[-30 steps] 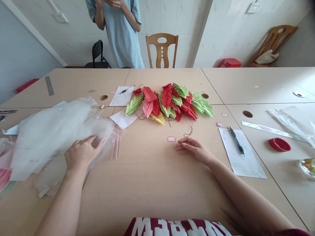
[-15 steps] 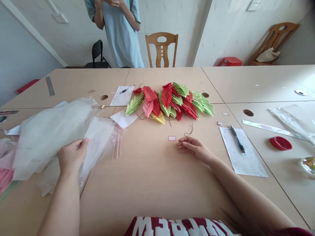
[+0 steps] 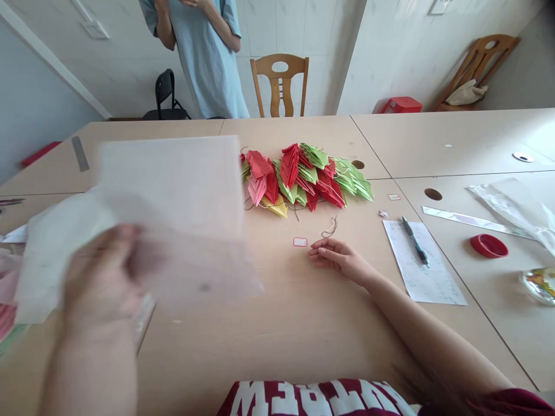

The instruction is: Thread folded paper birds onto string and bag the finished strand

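Translucent sheeting | left hand gripping it | right hand loosely uncurled beside red-bordered label, illegible

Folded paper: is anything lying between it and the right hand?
A loose thread does: it trails from the near edge of the folded paper towards the right hand. The label lies to that hand's left, off that line. In this view, the sheet in the left hand overlaps the folded paper's left end.
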A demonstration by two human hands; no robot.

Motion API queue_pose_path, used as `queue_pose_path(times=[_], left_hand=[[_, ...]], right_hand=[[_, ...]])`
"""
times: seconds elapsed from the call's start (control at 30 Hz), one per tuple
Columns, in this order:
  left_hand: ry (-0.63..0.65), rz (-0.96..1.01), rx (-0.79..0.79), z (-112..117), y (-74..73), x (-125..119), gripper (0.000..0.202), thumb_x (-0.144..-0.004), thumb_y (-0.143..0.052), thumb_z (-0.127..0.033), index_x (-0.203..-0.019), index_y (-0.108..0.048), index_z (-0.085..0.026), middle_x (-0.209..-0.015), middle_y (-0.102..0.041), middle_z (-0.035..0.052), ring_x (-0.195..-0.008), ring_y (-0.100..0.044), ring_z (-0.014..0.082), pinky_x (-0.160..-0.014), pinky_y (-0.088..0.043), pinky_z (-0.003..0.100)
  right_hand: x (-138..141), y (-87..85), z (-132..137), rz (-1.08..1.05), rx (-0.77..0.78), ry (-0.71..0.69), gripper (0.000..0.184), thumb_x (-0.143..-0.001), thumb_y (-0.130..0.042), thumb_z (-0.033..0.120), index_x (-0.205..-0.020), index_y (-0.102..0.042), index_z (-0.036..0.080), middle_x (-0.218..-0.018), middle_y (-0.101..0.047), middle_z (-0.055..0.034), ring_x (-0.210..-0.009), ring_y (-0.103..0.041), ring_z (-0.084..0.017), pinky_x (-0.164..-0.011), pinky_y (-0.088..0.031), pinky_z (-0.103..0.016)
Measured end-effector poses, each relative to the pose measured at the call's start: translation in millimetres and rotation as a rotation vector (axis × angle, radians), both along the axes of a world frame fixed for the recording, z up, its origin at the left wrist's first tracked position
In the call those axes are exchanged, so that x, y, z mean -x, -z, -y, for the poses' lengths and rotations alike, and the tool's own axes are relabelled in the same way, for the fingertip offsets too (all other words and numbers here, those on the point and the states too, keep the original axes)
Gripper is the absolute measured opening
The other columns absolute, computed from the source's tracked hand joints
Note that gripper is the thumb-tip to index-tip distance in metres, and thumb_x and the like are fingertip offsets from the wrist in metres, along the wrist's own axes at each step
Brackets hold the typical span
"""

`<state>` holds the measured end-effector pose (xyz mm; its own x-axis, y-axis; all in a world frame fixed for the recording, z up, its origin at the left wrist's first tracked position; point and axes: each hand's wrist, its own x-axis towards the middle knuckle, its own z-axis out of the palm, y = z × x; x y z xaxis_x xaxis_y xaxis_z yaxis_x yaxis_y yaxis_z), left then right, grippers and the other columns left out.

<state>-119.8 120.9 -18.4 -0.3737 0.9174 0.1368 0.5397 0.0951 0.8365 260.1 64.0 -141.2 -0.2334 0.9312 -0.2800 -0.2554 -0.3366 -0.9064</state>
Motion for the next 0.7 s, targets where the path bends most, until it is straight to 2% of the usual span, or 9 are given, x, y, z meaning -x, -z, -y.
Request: queue_pose_path(times=[0.07, 0.13, 0.17, 0.23, 0.33, 0.43, 0.5, 0.63, 0.7], left_hand=[[0.128, 0.184, 0.075, -6, 23.6, -39, 0.039, -0.072, -0.061, -0.059, -0.069, -0.058, -0.020, -0.050, -0.045, -0.0027, -0.047, -0.043, 0.0119, -0.044, -0.030, 0.025], [0.316, 0.274, 0.179, -10, 54.0, -72, 0.046, -0.073, -0.064, -0.055, -0.051, -0.045, -0.020, -0.046, -0.039, -0.0031, -0.043, -0.037, 0.0100, -0.043, -0.028, 0.025], [0.372, 0.317, 0.194, -11, 69.3, -85, 0.046, -0.073, -0.064, -0.056, -0.051, -0.046, -0.020, -0.046, -0.041, -0.0026, -0.043, -0.038, 0.0104, -0.043, -0.029, 0.025], [0.401, 0.382, 0.230, -11, 95.7, -101, 0.042, -0.073, -0.065, -0.059, -0.061, -0.057, -0.019, -0.056, -0.056, 0.0007, -0.050, -0.051, 0.0138, -0.047, -0.039, 0.026], [0.418, 0.457, 0.188, -8, 118.7, -108, 0.043, -0.079, -0.059, -0.061, -0.082, -0.064, -0.019, -0.071, -0.065, 0.0036, -0.063, -0.062, 0.0177, -0.057, -0.049, 0.028], [0.357, 0.359, 0.011, -7, 124.3, -106, 0.042, -0.084, -0.052, -0.062, -0.077, -0.056, -0.021, -0.068, -0.058, -0.0002, -0.066, -0.059, 0.0155, -0.062, -0.047, 0.026], [0.286, 0.279, -0.072, -7, 122.7, -105, 0.042, -0.086, -0.049, -0.062, -0.072, -0.051, -0.022, -0.067, -0.053, -0.0013, -0.069, -0.057, 0.0150, -0.065, -0.045, 0.025], [0.135, 0.289, -0.068, -6, 114.5, -105, 0.038, -0.086, -0.050, -0.059, -0.075, -0.054, -0.023, -0.080, -0.061, 0.0011, -0.088, -0.060, 0.0191, -0.078, -0.047, 0.028], [0.106, 0.353, -0.048, -5, 109.7, -107, 0.034, -0.086, -0.052, -0.056, -0.082, -0.058, -0.023, -0.095, -0.066, 0.0028, -0.102, -0.061, 0.0209, -0.087, -0.047, 0.029]], right_hand=[[-1, 0.3, 0, 0.002, -0.004, 0.004, 0.033, -0.082, -0.067, 0.047, -0.103, -0.065, 0.021, -0.105, -0.068, -0.0074, -0.102, -0.065, -0.020, -0.092, -0.052, -0.038], [-2, 0.4, 0, 0.000, -0.004, 0.005, 0.036, -0.085, -0.064, 0.050, -0.103, -0.066, 0.020, -0.106, -0.069, -0.0086, -0.102, -0.065, -0.021, -0.091, -0.053, -0.038], [-2, 0.4, 0, -0.003, -0.002, 0.005, 0.037, -0.086, -0.061, 0.052, -0.104, -0.066, 0.020, -0.106, -0.069, -0.0093, -0.101, -0.065, -0.021, -0.091, -0.053, -0.038], [-2, 0.4, 0, 0.001, 0.001, 0.000, 0.040, -0.087, -0.058, 0.055, -0.104, -0.066, 0.019, -0.108, -0.069, -0.0105, -0.101, -0.066, -0.022, -0.090, -0.054, -0.039], [5, 0.9, 3, 0.056, -0.019, -0.039, 0.042, -0.088, -0.056, 0.056, -0.108, -0.063, 0.020, -0.110, -0.069, -0.0112, -0.102, -0.066, -0.023, -0.091, -0.053, -0.040], [20, 1.0, 10, 0.099, -0.063, -0.086, 0.042, -0.088, -0.058, 0.053, -0.116, -0.056, 0.022, -0.109, -0.069, -0.0099, -0.101, -0.067, -0.022, -0.090, -0.053, -0.040], [30, -0.3, 16, 0.151, -0.103, -0.085, 0.041, -0.088, -0.059, 0.050, -0.119, -0.053, 0.025, -0.110, -0.068, -0.0083, -0.094, -0.068, -0.020, -0.080, -0.056, -0.037], [43, -4.0, 25, 0.357, -0.121, -0.020, 0.042, -0.088, -0.058, 0.049, -0.123, -0.048, 0.028, -0.084, -0.067, -0.0018, -0.067, -0.064, -0.016, -0.051, -0.049, -0.026], [46, -3.4, 26, 0.377, -0.087, 0.003, 0.049, -0.086, -0.060, 0.050, -0.128, -0.043, 0.030, -0.092, -0.066, -0.0027, -0.064, -0.063, -0.015, -0.042, -0.044, -0.022]])
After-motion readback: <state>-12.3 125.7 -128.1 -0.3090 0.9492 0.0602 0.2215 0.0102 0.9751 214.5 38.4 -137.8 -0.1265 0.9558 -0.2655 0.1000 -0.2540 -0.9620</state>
